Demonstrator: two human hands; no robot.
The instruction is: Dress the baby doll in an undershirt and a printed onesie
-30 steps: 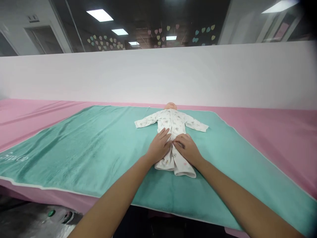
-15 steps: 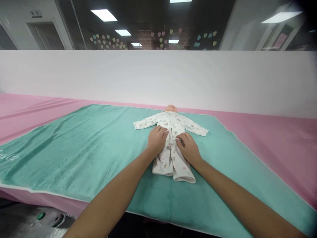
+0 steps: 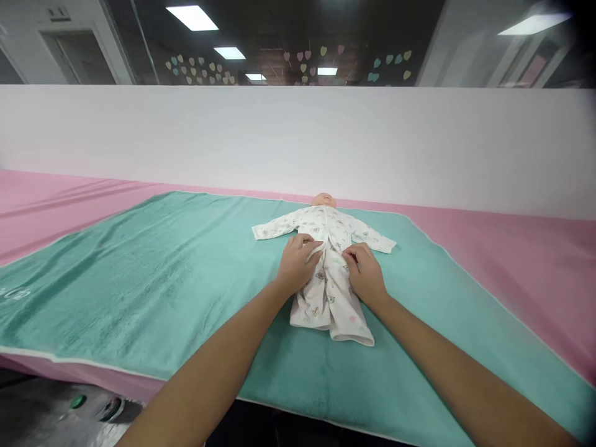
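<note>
A white wall (image 3: 298,146) stands beyond a pink cover (image 3: 503,248) that shows on all sides of a teal towel (image 3: 177,279). The towel spreads widest to the person's left, where only soft creases break it; to the right it is narrower, and its pale edge slants down toward the near corner. On the towel, right of its middle, lies a white printed garment (image 3: 339,292) dressed on a doll, face of the cloth up and sleeves spread to both sides. Its long axis runs away from the person, legs near and collar far, the leg ends swung a little to the right. A strip of towel lies between the leg hems and the near edge, while the collar end sits close to the far edge, with the wall just behind.

Both hands meet the garment at about waist height, one on each side of the front opening, and a gap separates them. The left hand (image 3: 298,261) has thumb and fingers drawn together on a whitish fold of the cloth, close beside the opening, and is the nearer of the two. The right hand (image 3: 365,270), a little farther off, appears to pinch the cloth by its fingertips. Past the collar, the doll's head (image 3: 323,200) rests on the centre line
</note>
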